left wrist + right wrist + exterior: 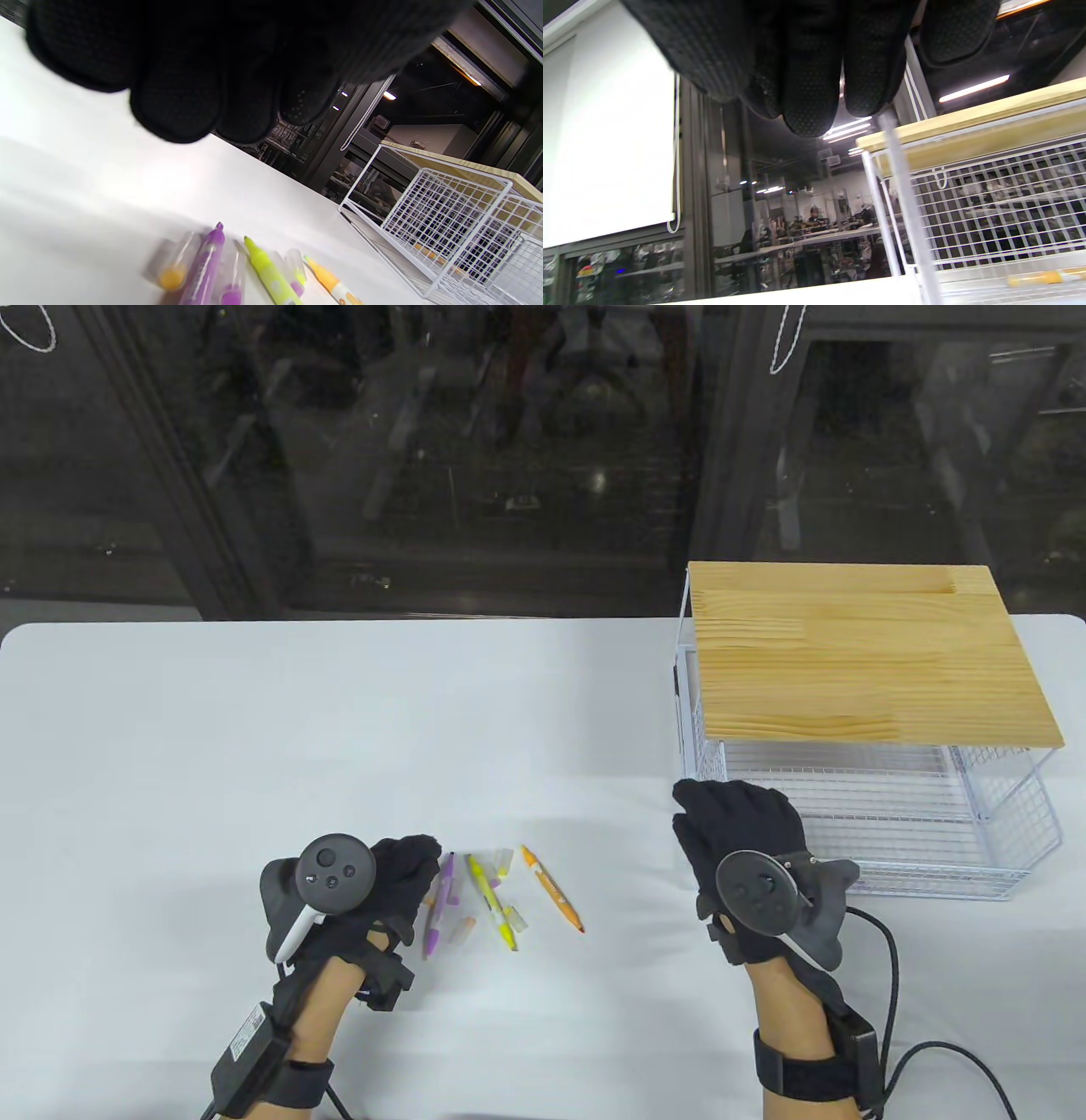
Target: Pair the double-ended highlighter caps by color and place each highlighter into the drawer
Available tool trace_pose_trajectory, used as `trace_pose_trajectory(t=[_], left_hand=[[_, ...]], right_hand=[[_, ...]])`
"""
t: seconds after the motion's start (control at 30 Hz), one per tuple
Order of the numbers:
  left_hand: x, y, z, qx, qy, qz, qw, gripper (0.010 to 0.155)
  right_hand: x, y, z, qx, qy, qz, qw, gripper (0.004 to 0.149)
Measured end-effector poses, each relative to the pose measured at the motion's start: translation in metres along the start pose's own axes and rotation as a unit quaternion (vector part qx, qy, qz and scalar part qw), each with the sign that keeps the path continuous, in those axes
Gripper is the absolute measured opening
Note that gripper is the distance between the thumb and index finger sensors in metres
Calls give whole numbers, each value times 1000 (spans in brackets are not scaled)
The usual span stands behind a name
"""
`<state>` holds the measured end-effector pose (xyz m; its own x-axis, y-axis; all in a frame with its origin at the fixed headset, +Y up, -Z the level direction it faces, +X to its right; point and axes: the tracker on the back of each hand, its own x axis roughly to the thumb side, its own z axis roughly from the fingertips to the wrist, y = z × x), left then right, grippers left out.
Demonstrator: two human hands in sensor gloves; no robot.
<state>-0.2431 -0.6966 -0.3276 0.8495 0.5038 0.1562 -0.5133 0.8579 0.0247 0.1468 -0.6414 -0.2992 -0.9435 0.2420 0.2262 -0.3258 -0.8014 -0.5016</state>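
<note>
Three uncapped highlighters lie at the table's front middle: purple (pixel 441 899) (pixel 208 267), yellow-green (pixel 492 903) (pixel 267 271) and orange (pixel 551 888) (pixel 331 281). Clear loose caps (pixel 505 861) (pixel 174 271) lie scattered among them. My left hand (pixel 416 857) (pixel 203 106) hovers just left of the purple one, fingers relaxed and holding nothing. My right hand (pixel 721 814) (pixel 818 97) is empty, at the left front corner of the pulled-out white wire drawer (pixel 1001 848) (pixel 445 212) (pixel 988 212). A yellow-orange object (pixel 1039 277) lies inside the drawer.
The drawer's frame carries a wooden top (pixel 865 653) at the table's right rear. A black cable (pixel 891 984) trails from my right wrist across the front right. White tabletop (pixel 254 712) stretches left and behind the highlighters.
</note>
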Motion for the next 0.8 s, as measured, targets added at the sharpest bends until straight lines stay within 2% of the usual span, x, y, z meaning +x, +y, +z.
trace_pose_trajectory(t=[0.2,0.3,0.4,0.8], left_hand=[[-1,0,0,-3,5,-1,1000,50],[-1,1,0,-4,7,0,1000,50],[-1,0,0,-5,8,0,1000,50],[-2,0,-1,-11,12,-5,1000,50]], right_hand=[[20,21,3,43,-23,5,999,43],[25,25,4,38,-35,28,998,43],[30,31,5,56,-38,13,998,43],[29,66,8,134,-34,4,990,44]])
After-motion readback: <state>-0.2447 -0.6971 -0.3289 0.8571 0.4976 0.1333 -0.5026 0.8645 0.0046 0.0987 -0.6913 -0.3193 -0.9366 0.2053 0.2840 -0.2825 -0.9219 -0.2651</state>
